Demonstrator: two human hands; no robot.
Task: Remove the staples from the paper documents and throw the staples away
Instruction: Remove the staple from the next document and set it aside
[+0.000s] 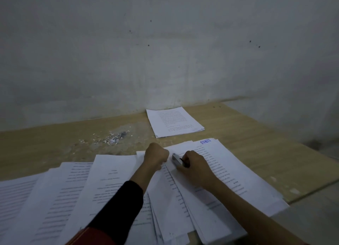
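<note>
A stapled paper document with a blue stamp at its far corner lies in front of me on the wooden table. My right hand grips a small grey staple remover, its tip resting on the document's far left corner. My left hand is a closed fist pressing down on the paper just left of the tool. Whether it holds anything is hidden. A small heap of pulled staples and paper scraps lies further back on the left.
Several overlapping printed documents spread across the near left of the table. A neat stack of sheets sits at the back by the grey wall. The table's right edge runs diagonally close to my right arm.
</note>
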